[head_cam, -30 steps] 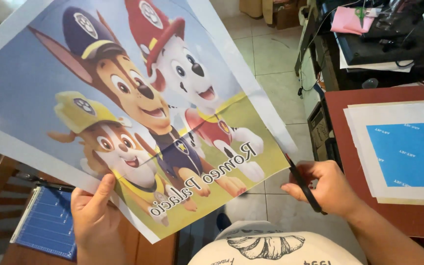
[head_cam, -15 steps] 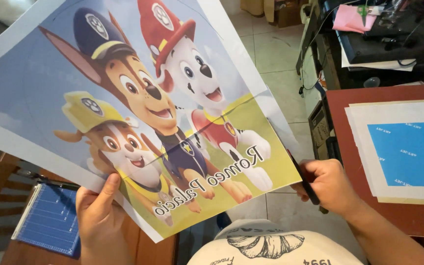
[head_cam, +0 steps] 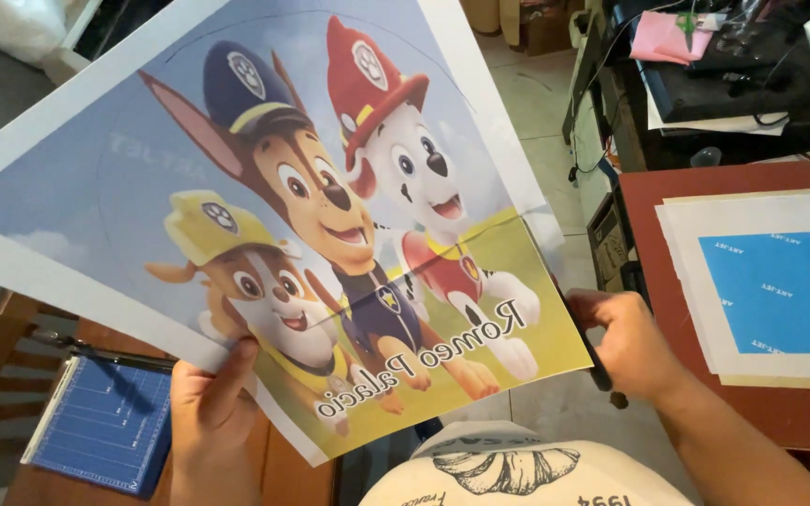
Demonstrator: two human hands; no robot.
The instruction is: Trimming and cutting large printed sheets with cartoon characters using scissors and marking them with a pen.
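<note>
**Cutting barely begun: scissors at the poster's right edge**

Your left hand (head_cam: 213, 412) pinches the bottom edge of the large printed poster (head_cam: 311, 234) and holds it up in the air, tilted, in front of you; that grip is clenched on the paper. Your right hand (head_cam: 630, 342) is closed around dark-handled scissors (head_cam: 600, 370), which sit at the poster's lower right edge, touching or just beside the white margin. Whether the blades are parted you cannot tell from here.

As a judgement, the trimming is at its very start: the white border looks whole along the top, left and bottom sides, and no loose strip shows. A faint curved line runs across the sky part of the print, uncut as far as can be seen. On the red-brown surface (head_cam: 667, 215) to your right lies a stack of sheets with a blue square (head_cam: 780, 290); a blue cutting board (head_cam: 105, 426) lies low on your left
</note>
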